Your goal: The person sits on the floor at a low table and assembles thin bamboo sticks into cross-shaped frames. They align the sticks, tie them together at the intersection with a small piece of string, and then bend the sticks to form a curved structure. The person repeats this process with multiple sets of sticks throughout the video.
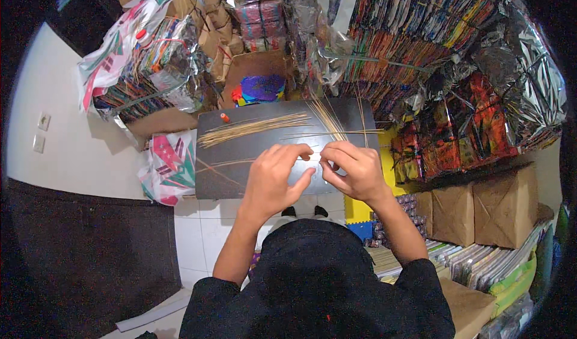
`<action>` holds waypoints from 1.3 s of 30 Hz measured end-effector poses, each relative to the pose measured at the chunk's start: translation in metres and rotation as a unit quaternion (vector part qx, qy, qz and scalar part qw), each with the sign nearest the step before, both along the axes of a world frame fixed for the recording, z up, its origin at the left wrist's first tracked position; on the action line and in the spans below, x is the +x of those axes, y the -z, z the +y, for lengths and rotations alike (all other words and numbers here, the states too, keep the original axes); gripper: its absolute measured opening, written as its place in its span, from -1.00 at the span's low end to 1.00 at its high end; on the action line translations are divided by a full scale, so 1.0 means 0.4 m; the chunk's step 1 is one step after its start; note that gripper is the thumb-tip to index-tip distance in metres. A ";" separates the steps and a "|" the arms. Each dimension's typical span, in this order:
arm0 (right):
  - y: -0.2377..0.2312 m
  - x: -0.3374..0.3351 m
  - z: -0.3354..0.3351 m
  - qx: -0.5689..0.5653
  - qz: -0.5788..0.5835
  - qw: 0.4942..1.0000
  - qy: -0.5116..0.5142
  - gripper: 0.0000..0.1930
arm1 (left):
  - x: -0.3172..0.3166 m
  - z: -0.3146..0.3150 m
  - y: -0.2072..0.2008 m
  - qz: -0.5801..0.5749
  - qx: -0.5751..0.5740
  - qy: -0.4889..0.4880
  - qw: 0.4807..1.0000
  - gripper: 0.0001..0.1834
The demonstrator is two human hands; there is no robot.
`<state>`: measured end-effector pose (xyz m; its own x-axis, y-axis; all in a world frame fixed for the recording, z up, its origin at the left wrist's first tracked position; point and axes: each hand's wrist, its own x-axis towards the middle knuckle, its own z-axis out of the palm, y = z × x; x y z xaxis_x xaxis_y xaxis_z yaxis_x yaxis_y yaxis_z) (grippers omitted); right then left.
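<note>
Both my hands are raised over a dark tabletop [240,186], fingertips close together. My left hand [271,174] is open, its thumb apart from the curved fingers. Beside it, my right hand [354,167] has thumb and forefinger tips brought together; anything thin between them is too small to make out. Beyond the left hand lies a bundle of thin tan sticks [255,128]. A second stick bundle [327,119] runs away from the right hand, with a few sticks [354,133] lying across it. More loose sticks [223,162] lie left of my left hand.
A small orange cylinder [225,118] stands at the table's far left. Behind the table is an open cardboard box [252,65] with purple and coloured pieces. Tall plastic-wrapped stacks [396,38] crowd the back and right. Brown paper parcels [502,207] sit at the lower right.
</note>
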<state>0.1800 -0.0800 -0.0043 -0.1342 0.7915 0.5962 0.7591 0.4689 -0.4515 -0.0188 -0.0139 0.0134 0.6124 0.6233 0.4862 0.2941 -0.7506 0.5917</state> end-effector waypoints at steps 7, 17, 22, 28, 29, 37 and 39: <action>-0.028 -0.018 -0.014 -0.020 0.039 0.999 0.003 -0.81 | 0.026 -0.014 0.051 -0.047 0.096 -0.010 0.994 -0.63; -0.051 -0.020 -0.035 -0.044 0.091 0.995 0.008 -0.85 | 0.019 -0.009 0.046 -0.089 0.122 0.005 0.989 -0.79; -0.050 -0.017 -0.041 -0.039 0.091 0.995 -0.003 -0.86 | 0.014 -0.014 0.032 -0.086 0.127 0.007 0.988 -0.80; -0.039 -0.019 -0.043 -0.019 0.095 0.995 -0.014 -0.85 | 0.009 -0.018 0.034 -0.072 0.124 -0.005 0.990 -0.82; -0.036 -0.021 -0.045 -0.022 0.105 0.994 -0.016 -0.85 | 0.008 -0.019 0.033 -0.071 0.122 -0.007 0.990 -0.83; -0.034 -0.038 -0.057 -0.077 0.215 0.973 -0.021 -0.88 | 0.005 -0.026 0.021 -0.076 0.093 -0.005 0.993 -0.88; -0.032 -0.039 -0.059 -0.087 0.226 0.970 -0.022 -0.89 | 0.003 -0.027 0.019 -0.076 0.082 -0.001 0.994 -0.89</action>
<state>0.1643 -0.1035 0.0085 0.0737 0.8849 0.4598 0.4463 0.3831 -0.8087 -0.0175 -0.0247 0.0060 0.5226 0.5297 0.6681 0.2125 -0.8398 0.4997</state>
